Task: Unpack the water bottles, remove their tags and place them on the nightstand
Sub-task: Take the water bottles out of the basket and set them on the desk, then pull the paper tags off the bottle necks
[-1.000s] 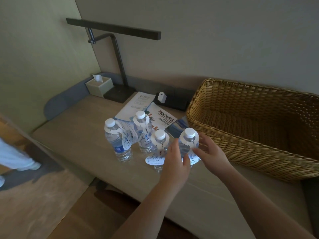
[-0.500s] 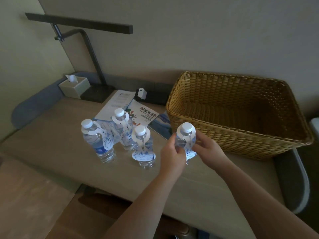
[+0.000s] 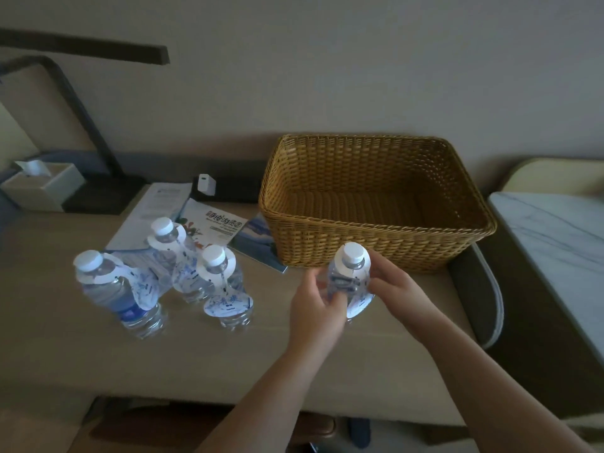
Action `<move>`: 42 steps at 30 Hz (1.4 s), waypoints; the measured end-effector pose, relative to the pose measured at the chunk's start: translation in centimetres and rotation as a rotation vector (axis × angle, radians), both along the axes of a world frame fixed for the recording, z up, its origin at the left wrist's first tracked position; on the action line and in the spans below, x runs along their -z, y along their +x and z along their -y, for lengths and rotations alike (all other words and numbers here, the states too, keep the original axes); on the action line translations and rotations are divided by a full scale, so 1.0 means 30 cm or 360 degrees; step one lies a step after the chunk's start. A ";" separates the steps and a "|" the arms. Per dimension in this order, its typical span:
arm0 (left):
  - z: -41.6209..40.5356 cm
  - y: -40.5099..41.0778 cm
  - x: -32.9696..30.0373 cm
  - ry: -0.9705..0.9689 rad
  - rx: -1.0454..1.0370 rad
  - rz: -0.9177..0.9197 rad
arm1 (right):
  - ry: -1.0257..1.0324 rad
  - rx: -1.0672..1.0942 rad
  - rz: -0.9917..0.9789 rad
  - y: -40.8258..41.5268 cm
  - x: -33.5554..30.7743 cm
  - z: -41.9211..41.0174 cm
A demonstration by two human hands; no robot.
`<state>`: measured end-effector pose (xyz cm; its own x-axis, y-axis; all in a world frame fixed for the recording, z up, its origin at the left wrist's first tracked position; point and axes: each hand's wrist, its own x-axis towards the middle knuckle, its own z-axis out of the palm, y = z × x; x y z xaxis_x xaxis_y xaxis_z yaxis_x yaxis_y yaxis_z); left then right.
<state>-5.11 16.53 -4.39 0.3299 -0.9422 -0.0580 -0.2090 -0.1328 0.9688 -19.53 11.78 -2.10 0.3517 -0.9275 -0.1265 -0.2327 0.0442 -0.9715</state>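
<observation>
Both hands are on one bottle [image 3: 349,276] here, just in front of the basket [image 3: 376,243]; the left hand [image 3: 318,308] is curled round its body from the near-left side, the right hand [image 3: 397,291] pinching in from the right, fingers at the tag [image 3: 359,297] that hangs from the neck. The bottle stands close to upright, cap [image 3: 351,251] on top, long axis running up toward the camera — whether its base sits on the bench [image 3: 228,361] or is raised just clear of it I cannot tell; so the tag's collar can only come away upward, over the cap, along that axis. The right hand looks the better placed to draw it off, with the left bracing the body; that is my reading, not a thing shown. Three more bottles [image 3: 209,279] stand in a cluster well to the left, each with a tag on its neck; the pale marble-topped surface [image 3: 555,237] at far right — possibly the nightstand — lies on the right hand's side.
</observation>
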 end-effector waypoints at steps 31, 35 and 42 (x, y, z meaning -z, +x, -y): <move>0.073 0.007 0.006 -0.0084 0.0409 0.0138 | 0.0270 0.0392 0.0733 -0.147 -0.065 -0.044; 0.059 -0.008 0.018 -0.0104 0.0311 0.0191 | 0.0380 0.0747 0.0537 -0.246 0.045 -0.060; 0.060 -0.018 0.029 -0.0133 0.0253 0.0254 | 0.0628 0.1100 0.0190 -0.350 0.244 -0.099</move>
<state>-5.66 14.74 -5.25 0.1760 -0.9824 0.0633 -0.3723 -0.0069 0.9281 -30.04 14.74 -9.42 -0.2537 -0.8351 -0.4881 0.0774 0.4854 -0.8709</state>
